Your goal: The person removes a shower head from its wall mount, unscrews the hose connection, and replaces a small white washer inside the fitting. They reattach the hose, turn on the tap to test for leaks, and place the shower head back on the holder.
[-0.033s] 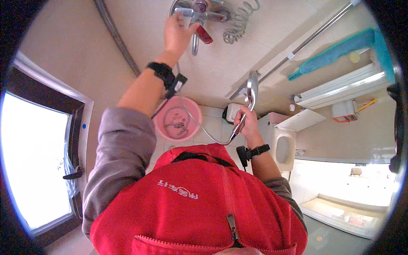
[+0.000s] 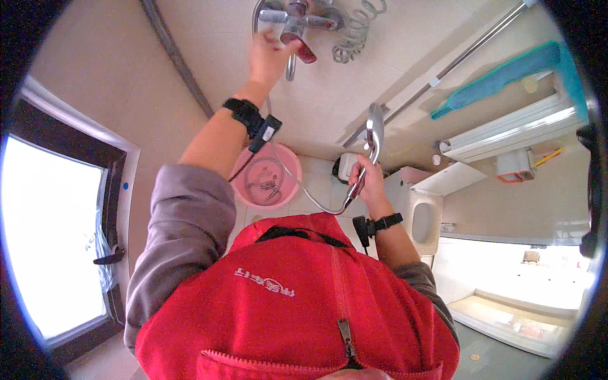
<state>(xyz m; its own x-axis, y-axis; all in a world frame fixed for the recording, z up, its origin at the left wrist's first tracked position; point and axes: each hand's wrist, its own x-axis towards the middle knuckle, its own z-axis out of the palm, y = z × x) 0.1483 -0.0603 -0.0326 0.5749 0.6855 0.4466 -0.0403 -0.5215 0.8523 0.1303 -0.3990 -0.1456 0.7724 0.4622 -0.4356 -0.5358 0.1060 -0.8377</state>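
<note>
My left hand (image 2: 268, 58) reaches up to a chrome wall faucet (image 2: 293, 28). Its thumb touches the faucet's red lever (image 2: 307, 53), while the fingers stand apart from the thumb, slightly curled beside the faucet body. In my right hand (image 2: 369, 179) is the handle of a chrome shower head (image 2: 375, 131), held upright with the fingers wrapped round it. From the handle's lower end a metal hose (image 2: 315, 204) loops left over a pink basin (image 2: 291, 183) on the floor. Part of the hose lies coiled inside the basin. No water can be made out.
A coiled grey hose (image 2: 356, 35) hangs right of the faucet. A metal rail (image 2: 468, 50) and teal cloth (image 2: 500, 79) are on the right wall. A pipe (image 2: 180, 66) runs up the left corner, near a bright window (image 2: 54, 234). A white box (image 2: 347, 166) sits beyond my right hand.
My left hand has dropped slightly from the faucet and its forearm has shifted a little to the right. My right hand and the shower head stay almost in place.
</note>
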